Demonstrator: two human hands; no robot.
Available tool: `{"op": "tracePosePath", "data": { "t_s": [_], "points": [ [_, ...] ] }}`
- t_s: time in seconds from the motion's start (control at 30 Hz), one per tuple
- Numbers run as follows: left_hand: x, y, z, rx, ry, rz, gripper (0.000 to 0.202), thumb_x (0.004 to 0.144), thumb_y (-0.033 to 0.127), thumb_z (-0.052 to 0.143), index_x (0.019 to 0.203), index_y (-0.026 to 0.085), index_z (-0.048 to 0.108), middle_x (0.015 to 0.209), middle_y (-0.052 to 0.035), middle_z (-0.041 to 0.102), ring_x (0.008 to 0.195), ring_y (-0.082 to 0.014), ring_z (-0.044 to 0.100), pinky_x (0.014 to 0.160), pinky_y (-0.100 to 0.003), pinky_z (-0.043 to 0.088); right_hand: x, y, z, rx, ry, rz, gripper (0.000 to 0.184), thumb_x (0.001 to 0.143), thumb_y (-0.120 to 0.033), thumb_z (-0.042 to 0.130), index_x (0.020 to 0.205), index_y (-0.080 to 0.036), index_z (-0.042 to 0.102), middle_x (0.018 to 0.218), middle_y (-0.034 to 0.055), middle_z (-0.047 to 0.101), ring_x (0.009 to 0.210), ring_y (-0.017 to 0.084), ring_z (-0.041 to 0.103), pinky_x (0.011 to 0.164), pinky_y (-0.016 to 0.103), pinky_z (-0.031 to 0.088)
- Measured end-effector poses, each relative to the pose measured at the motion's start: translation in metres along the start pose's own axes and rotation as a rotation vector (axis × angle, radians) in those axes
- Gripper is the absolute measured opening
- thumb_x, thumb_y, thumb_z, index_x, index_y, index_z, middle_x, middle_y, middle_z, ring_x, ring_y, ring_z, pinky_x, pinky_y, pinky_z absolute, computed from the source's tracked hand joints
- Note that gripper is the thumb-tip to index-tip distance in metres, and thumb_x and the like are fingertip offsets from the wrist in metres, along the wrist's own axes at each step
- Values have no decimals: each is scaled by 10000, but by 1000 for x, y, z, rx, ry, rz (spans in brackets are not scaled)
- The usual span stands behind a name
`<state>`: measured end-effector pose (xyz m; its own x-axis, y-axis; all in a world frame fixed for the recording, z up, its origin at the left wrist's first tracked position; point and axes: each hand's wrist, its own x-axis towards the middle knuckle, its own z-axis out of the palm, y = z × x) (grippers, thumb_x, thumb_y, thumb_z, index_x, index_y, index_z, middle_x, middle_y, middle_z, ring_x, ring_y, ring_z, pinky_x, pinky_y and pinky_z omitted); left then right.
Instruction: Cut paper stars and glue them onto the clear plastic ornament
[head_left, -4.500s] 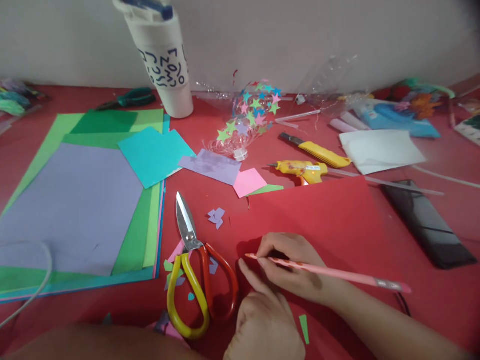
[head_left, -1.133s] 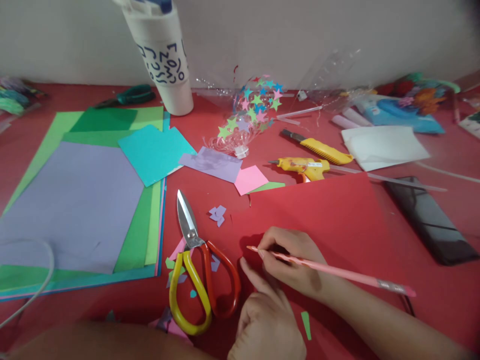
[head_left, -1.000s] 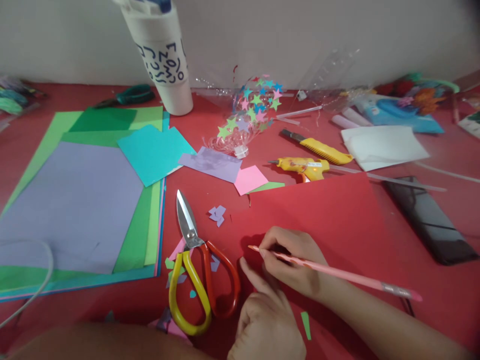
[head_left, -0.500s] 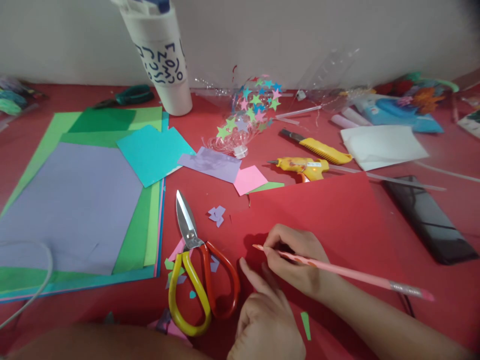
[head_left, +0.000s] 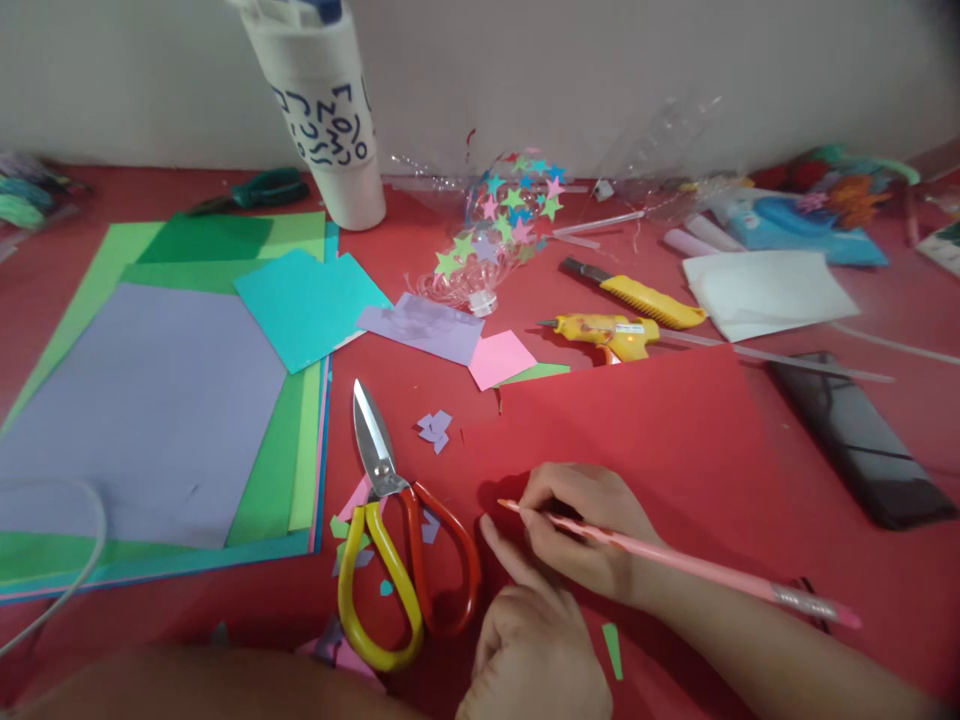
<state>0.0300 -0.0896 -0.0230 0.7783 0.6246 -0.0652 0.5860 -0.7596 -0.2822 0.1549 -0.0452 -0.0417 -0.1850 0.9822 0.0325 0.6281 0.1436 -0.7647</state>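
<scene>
My right hand (head_left: 581, 525) pinches a long pink pencil (head_left: 697, 567), its tip touching the near-left part of a red paper sheet (head_left: 675, 440). My left hand (head_left: 529, 645) rests curled at the bottom edge, its index finger stretched flat on the red sheet just beside the pencil tip. Scissors (head_left: 394, 540) with one yellow and one red handle lie closed just left of both hands.
A stack of green, lilac and teal paper sheets (head_left: 150, 400) fills the left. Behind the red sheet lie a yellow glue gun (head_left: 607, 335), a yellow box cutter (head_left: 637, 297), a star-covered clear bottle (head_left: 495, 235) and a white cup (head_left: 330, 110). A black phone (head_left: 855, 440) lies at right.
My right hand and the pencil tip have shifted a little towards me and to the left on the red sheet. The left hand has stayed put.
</scene>
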Motion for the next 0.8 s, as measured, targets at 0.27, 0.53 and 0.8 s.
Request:
{"op": "tracePosePath", "data": {
  "t_s": [0.27,0.53,0.8],
  "points": [
    [0,1,0,23,-13,2,388,857,205,387,955,79,741,871,-263,718,307,-113,440,321,-232,283,-1,1,1,19,-26,-54,190,771,-133,493,594,-191,530,477,-43,504,439,86,416,467,199,335],
    [0,0,-1,34,-6,17,398,839,172,372,952,93,745,864,-251,724,320,-124,466,324,-231,284,0,1,1,42,-53,-56,182,761,-133,513,590,-191,533,493,-47,503,447,81,427,474,194,346],
    [0,1,0,45,-7,15,411,847,170,355,984,97,735,863,-255,722,318,-118,468,329,-218,278,2,-2,-5,43,-64,33,163,775,-170,474,623,-189,528,540,-15,570,464,95,500,448,186,363]
  ]
}}
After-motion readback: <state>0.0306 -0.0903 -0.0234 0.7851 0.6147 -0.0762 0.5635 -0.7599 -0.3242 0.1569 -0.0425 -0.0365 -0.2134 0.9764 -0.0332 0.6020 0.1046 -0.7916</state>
